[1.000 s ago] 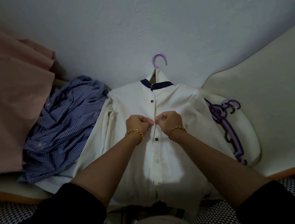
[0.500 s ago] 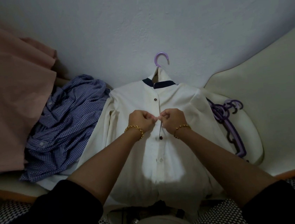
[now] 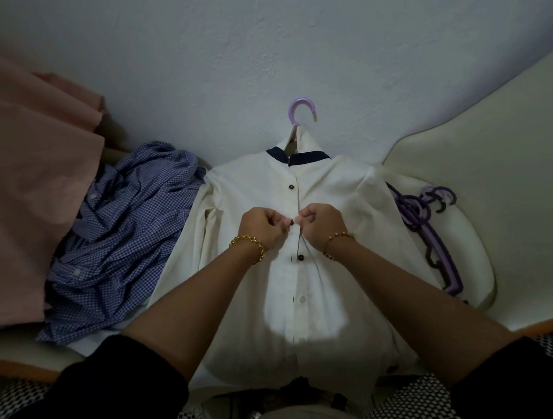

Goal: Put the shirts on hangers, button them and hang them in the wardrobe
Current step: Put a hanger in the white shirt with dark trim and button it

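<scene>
Grip: left hand (image 3: 263, 227), right hand (image 3: 322, 221) on smooth cream shirt (image 3: 338, 185)

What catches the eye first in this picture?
A cream shirt on a purple hanger lies in the centre, and the left hand and the right hand pinch its front at a dark button. A crumpled blue checked shirt lies to its left, spare purple hangers to its right.

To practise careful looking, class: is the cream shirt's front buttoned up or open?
Partly buttoned. On the shirt the top button looks fastened; the left hand and right hand pinch at the second; a gap shows below.
</scene>
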